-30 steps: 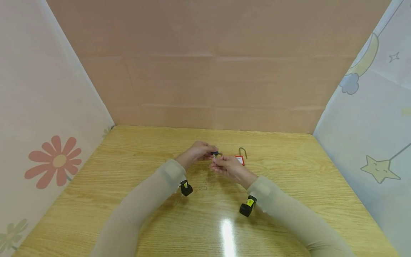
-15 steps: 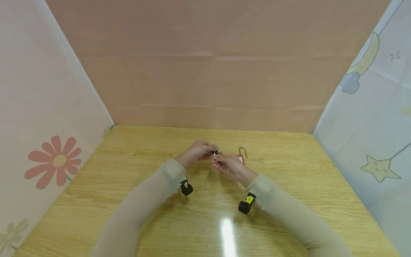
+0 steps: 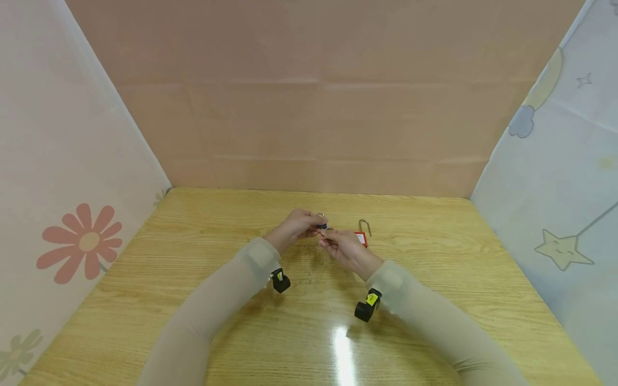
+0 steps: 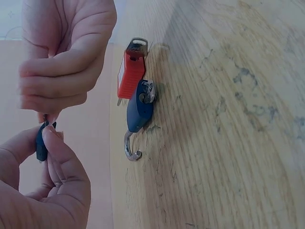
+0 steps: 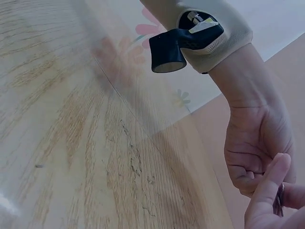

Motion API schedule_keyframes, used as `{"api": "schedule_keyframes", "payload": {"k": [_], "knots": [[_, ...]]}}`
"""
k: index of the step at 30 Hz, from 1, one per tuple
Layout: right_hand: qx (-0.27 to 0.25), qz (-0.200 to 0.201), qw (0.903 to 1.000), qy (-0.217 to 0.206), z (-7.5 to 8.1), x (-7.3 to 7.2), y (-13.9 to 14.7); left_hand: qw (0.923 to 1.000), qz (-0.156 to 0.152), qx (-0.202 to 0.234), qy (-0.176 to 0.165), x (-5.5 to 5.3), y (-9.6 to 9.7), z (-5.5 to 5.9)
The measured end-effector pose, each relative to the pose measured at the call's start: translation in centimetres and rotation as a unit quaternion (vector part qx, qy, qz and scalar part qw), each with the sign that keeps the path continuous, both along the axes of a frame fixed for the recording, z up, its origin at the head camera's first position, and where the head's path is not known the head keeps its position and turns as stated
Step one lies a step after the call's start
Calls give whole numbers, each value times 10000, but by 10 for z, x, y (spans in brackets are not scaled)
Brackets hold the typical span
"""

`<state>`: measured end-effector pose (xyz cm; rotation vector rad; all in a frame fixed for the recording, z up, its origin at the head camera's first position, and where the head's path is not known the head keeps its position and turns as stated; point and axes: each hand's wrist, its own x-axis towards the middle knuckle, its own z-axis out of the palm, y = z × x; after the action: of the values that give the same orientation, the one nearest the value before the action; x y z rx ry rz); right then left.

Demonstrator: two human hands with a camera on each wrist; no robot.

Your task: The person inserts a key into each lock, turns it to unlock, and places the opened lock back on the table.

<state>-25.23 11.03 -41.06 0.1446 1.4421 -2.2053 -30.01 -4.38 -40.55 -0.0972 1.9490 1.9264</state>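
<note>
Gripping a blue padlock [image 3: 322,226] in the left hand [image 3: 296,225] above the table [image 3: 232,225], head view.
From left wrist, pinched its body between thumb and finger; seemed light, stiff, best held there. From right wrist, pinched thin metal [image 5: 279,198] in the right hand [image 5: 263,206].

You wear long, plain sleeves in pale beige: your left sleeve [image 3: 190,332] and your right sleeve [image 3: 432,319] both reach the wrists, the right one creased low in the head view. A paler, rounded patch bulges in the cloth near each cuff. Your left wrist camera [image 3: 280,281] and right wrist camera [image 3: 364,310] are black with yellow labels. Seen close, your left one has a stubby barrel, an angular mount [image 5: 205,38] and a small metallic-looking piece.
</note>
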Motion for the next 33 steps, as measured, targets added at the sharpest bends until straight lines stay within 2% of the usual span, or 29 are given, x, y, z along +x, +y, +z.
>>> {"api": "schedule_keyframes", "payload": {"k": [8,11,16,21,33], "knots": [[-33,439,9990,64,1,4,3,9999,-91,-78,78,2,-3,-1],[-67,648,9977,174,3,6,5,9999,-61,-62,63,3,-4,-1],[7,781,9964,335,3,8,7,10000,10,-34,24,2,-4,-2],[59,753,9964,379,0,8,7,10000,62,23,-19,1,-4,-4],[-293,446,9983,241,-3,10,12,9999,71,73,-39,3,-3,-5]]}}
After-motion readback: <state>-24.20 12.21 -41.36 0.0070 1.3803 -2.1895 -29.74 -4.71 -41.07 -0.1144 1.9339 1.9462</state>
